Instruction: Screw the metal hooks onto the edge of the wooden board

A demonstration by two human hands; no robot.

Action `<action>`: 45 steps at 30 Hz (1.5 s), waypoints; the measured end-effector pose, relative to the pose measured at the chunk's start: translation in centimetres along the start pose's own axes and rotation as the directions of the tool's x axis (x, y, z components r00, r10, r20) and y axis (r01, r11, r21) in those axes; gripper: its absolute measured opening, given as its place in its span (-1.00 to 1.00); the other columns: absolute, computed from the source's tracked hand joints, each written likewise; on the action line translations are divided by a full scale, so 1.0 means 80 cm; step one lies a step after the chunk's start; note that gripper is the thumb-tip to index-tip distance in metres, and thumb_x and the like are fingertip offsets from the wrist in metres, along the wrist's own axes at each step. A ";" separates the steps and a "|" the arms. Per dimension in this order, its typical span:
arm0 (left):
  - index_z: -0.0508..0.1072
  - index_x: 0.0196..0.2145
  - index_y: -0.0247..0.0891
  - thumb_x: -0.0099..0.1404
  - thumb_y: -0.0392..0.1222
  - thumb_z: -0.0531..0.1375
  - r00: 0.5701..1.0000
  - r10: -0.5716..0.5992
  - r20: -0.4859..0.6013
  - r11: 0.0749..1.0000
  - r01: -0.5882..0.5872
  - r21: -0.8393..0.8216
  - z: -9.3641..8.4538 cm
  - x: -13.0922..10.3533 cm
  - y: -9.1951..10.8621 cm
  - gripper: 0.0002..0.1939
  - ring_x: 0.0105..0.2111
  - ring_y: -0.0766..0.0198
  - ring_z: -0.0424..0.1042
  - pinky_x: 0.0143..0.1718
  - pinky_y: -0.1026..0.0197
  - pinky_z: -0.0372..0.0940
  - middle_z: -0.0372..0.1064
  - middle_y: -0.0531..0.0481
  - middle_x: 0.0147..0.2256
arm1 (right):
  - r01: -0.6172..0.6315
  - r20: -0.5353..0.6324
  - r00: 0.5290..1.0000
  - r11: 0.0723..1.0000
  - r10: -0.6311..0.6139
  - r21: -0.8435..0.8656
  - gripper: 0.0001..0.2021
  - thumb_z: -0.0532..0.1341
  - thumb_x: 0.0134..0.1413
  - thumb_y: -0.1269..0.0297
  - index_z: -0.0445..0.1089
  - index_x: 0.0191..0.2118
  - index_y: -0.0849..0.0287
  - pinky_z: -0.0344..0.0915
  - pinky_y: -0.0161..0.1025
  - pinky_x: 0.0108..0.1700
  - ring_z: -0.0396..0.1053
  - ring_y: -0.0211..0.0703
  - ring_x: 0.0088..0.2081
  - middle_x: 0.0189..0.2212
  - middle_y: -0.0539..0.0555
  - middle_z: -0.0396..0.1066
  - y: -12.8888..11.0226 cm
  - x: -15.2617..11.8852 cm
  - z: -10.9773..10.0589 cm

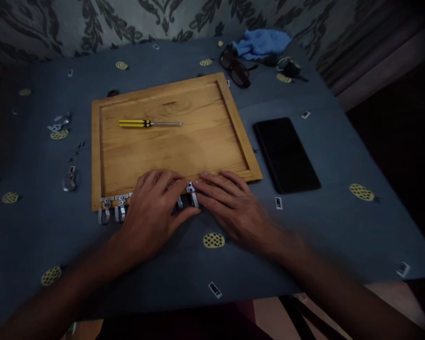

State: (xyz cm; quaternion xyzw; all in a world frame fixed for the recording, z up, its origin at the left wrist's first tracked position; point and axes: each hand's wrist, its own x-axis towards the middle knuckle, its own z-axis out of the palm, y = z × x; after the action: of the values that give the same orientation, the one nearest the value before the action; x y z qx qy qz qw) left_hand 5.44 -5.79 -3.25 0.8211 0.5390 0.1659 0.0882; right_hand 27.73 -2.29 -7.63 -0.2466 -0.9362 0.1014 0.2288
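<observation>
A framed wooden board (173,146) lies on the table, with metal hooks along its near edge. Two of these hooks, one at the corner (104,211) and another beside it (120,208), show left of my hands. My left hand (156,203) rests over the near edge, its index finger and thumb closed around a metal hook (194,196). My right hand (230,203) lies across the frame with fingers stretched out, its fingertips touching the same hook's right side. Part of the hook row is hidden under my left hand. A yellow-and-black screwdriver (134,123) lies on the board.
Left of the board are loose hooks (59,123), another hook (71,180) and several small screws (77,150). A black phone (286,155) lies to the right. Sunglasses (236,68), a blue cloth (264,43) and keys (288,67) are at the back right.
</observation>
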 end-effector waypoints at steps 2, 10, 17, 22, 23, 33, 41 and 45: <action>0.47 -0.01 -0.27 0.37 0.05 0.28 1.000 0.004 -0.007 1.000 -0.004 0.002 0.000 0.000 0.000 -0.62 -0.03 -0.05 0.39 0.02 -0.15 0.32 0.48 -0.18 -0.03 | -0.004 0.002 1.000 1.000 0.004 -0.002 -0.63 0.13 0.34 0.50 0.43 0.18 0.17 0.22 0.22 0.34 0.29 0.05 0.34 0.23 0.15 0.46 0.000 0.000 0.000; 0.47 -0.02 -0.25 0.37 0.06 0.28 1.000 -0.010 -0.020 1.000 0.010 -0.003 0.001 0.000 0.000 -0.63 -0.03 -0.05 0.40 0.02 -0.14 0.32 0.48 -0.17 -0.04 | -0.013 0.008 1.000 1.000 0.013 0.013 -0.61 0.14 0.33 0.51 0.44 0.19 0.16 0.21 0.20 0.35 0.29 0.04 0.34 0.23 0.15 0.46 0.000 0.001 -0.002; 0.48 -0.01 -0.26 0.37 0.06 0.28 1.000 -0.011 -0.012 1.000 0.010 -0.007 0.002 -0.001 0.000 -0.62 -0.03 -0.05 0.40 0.02 -0.14 0.32 0.48 -0.17 -0.03 | -0.031 0.016 0.999 0.999 0.031 0.040 -0.58 0.14 0.32 0.51 0.43 0.22 0.10 0.21 0.23 0.35 0.29 0.04 0.34 0.24 0.14 0.45 0.000 0.000 -0.001; 0.49 -0.01 -0.29 0.35 0.03 0.29 1.000 -0.004 -0.006 1.000 0.004 -0.014 0.001 0.000 0.001 -0.61 -0.04 -0.08 0.41 0.00 -0.16 0.32 0.48 -0.19 -0.04 | -0.016 0.006 1.000 1.000 0.016 0.012 -0.63 0.12 0.34 0.50 0.44 0.18 0.16 0.23 0.22 0.34 0.29 0.05 0.34 0.23 0.16 0.46 -0.001 0.000 -0.001; 0.49 -0.01 -0.29 0.35 0.03 0.29 1.000 -0.006 -0.004 1.000 0.006 -0.012 0.001 0.001 0.001 -0.61 -0.04 -0.08 0.41 0.00 -0.16 0.32 0.48 -0.19 -0.04 | -0.015 0.005 1.000 1.000 0.015 0.016 -0.62 0.12 0.34 0.50 0.44 0.19 0.17 0.23 0.22 0.34 0.29 0.05 0.34 0.23 0.17 0.46 -0.001 0.001 -0.001; 0.47 -0.01 -0.25 0.35 0.03 0.30 1.000 -0.020 0.006 1.000 0.020 -0.007 0.002 0.001 0.001 -0.62 -0.01 -0.07 0.40 0.04 -0.16 0.32 0.48 -0.17 -0.01 | -0.028 0.013 1.000 0.998 0.028 0.063 -0.57 0.13 0.31 0.52 0.41 0.23 0.15 0.21 0.24 0.34 0.26 0.05 0.36 0.25 0.17 0.44 -0.001 0.002 -0.003; 0.47 -0.03 -0.27 0.35 0.01 0.31 1.000 -0.026 0.002 1.000 0.026 -0.009 0.002 -0.001 0.001 -0.65 -0.01 -0.08 0.40 0.05 -0.17 0.31 0.48 -0.17 -0.01 | -0.004 0.011 1.000 1.000 0.004 -0.008 -0.65 0.11 0.34 0.52 0.46 0.14 0.18 0.23 0.23 0.33 0.32 0.07 0.32 0.24 0.16 0.45 0.000 0.002 -0.002; 0.47 -0.03 -0.25 0.37 0.02 0.28 0.999 -0.031 0.012 0.999 0.032 -0.006 0.001 0.000 0.001 -0.66 -0.02 -0.06 0.39 0.05 -0.16 0.31 0.48 -0.17 -0.01 | -0.009 0.005 1.000 1.000 0.009 -0.017 -0.66 0.11 0.34 0.51 0.46 0.12 0.16 0.23 0.22 0.33 0.31 0.06 0.32 0.24 0.14 0.45 0.000 0.002 -0.001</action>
State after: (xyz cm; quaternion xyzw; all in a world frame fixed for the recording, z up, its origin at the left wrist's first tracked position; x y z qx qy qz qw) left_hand 5.53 -5.78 -3.34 0.8132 0.5509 0.1612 0.0963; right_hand 27.65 -2.23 -7.53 -0.2523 -0.9366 0.0949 0.2239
